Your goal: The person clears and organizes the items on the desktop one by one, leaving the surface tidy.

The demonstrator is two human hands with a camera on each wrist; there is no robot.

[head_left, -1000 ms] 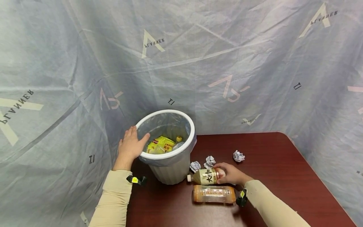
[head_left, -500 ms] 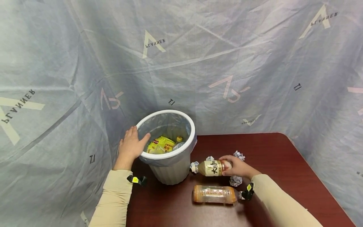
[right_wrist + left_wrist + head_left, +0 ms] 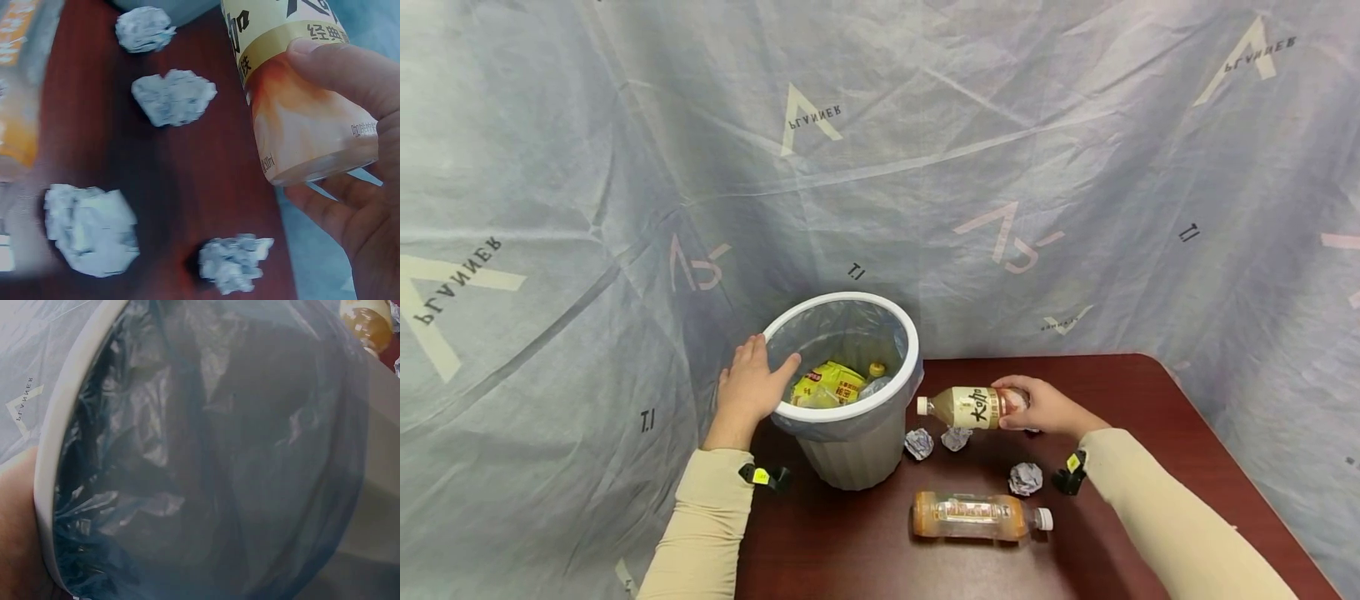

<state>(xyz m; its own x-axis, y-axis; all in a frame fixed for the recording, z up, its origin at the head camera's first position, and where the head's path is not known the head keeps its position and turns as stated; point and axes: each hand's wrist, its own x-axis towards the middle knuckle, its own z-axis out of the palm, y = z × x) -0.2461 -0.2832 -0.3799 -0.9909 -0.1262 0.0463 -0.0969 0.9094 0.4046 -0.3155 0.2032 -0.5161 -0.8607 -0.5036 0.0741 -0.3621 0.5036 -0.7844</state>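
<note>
My left hand (image 3: pixel 748 387) rests on the left side of the white rim of a grey trash can (image 3: pixel 857 458), fingers outstretched and thumb spread over the rim. A clear bluish liner (image 3: pixel 219 456) covers the rim; a yellow snack wrapper (image 3: pixel 833 379) and a bottle with a yellow cap (image 3: pixel 876 369) lie inside. To the can's right, my right hand (image 3: pixel 1052 407) grips a plastic drink bottle (image 3: pixel 973 407) by its base end. That bottle lies sideways in the air, white cap toward the can. Below it, a second bottle with an orange label (image 3: pixel 970 517) lies on the table.
Crumpled paper balls lie on the dark red table (image 3: pixel 1112 408): one beside the can (image 3: pixel 919 444), another paper ball (image 3: pixel 956 438) next to it, and a paper ball (image 3: pixel 1026 479) nearer the front. The right wrist view shows a further paper ball (image 3: pixel 234 262). Grey cloth (image 3: pixel 880 167) hangs behind.
My right hand has lifted the drink bottle off the table, moving up and slightly right, which uncovers the front paper ball and the other bottle's cap. My left hand has stayed on the rim.
</note>
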